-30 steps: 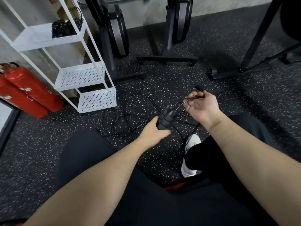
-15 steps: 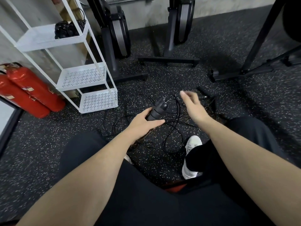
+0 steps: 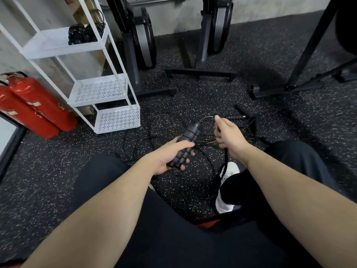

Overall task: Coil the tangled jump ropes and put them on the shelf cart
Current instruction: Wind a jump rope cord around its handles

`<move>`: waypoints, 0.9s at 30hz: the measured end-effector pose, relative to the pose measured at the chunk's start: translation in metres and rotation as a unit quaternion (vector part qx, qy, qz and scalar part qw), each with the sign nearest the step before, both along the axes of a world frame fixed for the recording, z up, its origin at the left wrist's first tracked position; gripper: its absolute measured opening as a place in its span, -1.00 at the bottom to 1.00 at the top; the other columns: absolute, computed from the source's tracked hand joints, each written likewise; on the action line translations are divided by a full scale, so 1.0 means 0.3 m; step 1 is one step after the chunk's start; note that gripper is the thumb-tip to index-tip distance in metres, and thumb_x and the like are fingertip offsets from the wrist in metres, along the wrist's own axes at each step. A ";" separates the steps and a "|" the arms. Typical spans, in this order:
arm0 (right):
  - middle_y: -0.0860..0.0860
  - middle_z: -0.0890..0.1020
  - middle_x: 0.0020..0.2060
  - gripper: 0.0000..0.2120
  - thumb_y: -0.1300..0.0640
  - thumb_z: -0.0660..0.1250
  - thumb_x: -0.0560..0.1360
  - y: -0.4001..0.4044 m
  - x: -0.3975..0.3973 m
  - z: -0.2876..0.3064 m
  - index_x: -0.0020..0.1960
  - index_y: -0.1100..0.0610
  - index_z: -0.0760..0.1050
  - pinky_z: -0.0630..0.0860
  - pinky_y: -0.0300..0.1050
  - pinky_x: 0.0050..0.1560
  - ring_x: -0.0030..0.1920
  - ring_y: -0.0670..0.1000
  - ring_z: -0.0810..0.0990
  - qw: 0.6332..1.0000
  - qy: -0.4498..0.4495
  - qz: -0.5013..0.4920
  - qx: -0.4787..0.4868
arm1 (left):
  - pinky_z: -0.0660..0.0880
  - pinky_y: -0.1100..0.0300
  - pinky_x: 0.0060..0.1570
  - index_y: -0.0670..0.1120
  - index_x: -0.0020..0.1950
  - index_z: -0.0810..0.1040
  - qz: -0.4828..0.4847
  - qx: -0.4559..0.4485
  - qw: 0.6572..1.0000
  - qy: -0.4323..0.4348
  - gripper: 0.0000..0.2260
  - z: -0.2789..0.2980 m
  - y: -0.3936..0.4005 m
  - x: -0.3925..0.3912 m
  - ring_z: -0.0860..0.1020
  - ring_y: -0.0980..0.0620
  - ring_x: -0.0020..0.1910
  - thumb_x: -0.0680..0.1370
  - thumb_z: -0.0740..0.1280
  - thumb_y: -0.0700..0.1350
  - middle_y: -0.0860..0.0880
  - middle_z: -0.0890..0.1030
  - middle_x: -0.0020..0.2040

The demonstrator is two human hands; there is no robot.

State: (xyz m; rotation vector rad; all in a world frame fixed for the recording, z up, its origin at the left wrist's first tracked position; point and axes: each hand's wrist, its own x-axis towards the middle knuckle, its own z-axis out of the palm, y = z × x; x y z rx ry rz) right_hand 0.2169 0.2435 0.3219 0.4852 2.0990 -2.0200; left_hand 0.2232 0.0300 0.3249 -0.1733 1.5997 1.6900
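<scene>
We are gripping the black jump rope handles [image 3: 187, 144] in our left hand [image 3: 167, 159], fingers curled round them. Our right hand [image 3: 229, 134] is pinching thin cords; its fingertips are hidden. The tangled ropes [image 3: 170, 140] are lying on the floor [image 3: 58, 171] near the shelf cart [image 3: 108, 89].

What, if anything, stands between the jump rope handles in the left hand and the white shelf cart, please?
Nothing solid does. The left hand holds the handles, and only speckled floor with loose cords lies between them and the shelf cart. The cords trail in a tangle, though, partly held by the right hand.
</scene>
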 end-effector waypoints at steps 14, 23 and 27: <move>-0.10 0.37 -0.48 -0.71 -0.10 0.14 0.70 0.000 0.006 -0.011 0.13 0.10 0.47 0.31 -0.16 -0.42 -0.47 -0.07 0.33 0.999 -0.012 -0.030 -0.006 | 0.31 0.26 -0.43 0.01 0.33 0.47 0.089 0.002 0.996 0.010 -0.78 -0.012 0.070 -0.003 0.44 0.08 -0.35 0.69 0.29 0.00 -0.11 0.55 -0.04; 0.00 0.60 -0.32 -0.83 0.12 0.13 0.72 -0.080 0.040 0.008 0.19 0.04 0.50 0.49 -0.06 -0.33 -0.38 0.00 0.47 0.988 0.035 0.148 0.038 | 0.22 0.28 -0.48 -0.01 0.20 0.47 0.290 0.060 0.955 -0.005 -0.67 -0.036 0.027 -0.047 0.34 0.12 -0.42 0.55 0.48 0.08 -0.02 0.45 -0.20; -0.05 0.69 -0.07 -0.62 0.05 0.14 0.72 -0.153 0.065 0.017 0.52 -0.12 0.34 0.57 -0.14 -0.18 -0.20 -0.07 0.64 0.950 0.052 0.272 0.146 | 0.28 0.28 -0.49 -0.05 0.20 0.48 0.291 0.084 0.953 -0.002 -0.65 -0.036 0.015 -0.049 0.39 0.12 -0.42 0.52 0.53 -0.01 -0.01 0.49 -0.22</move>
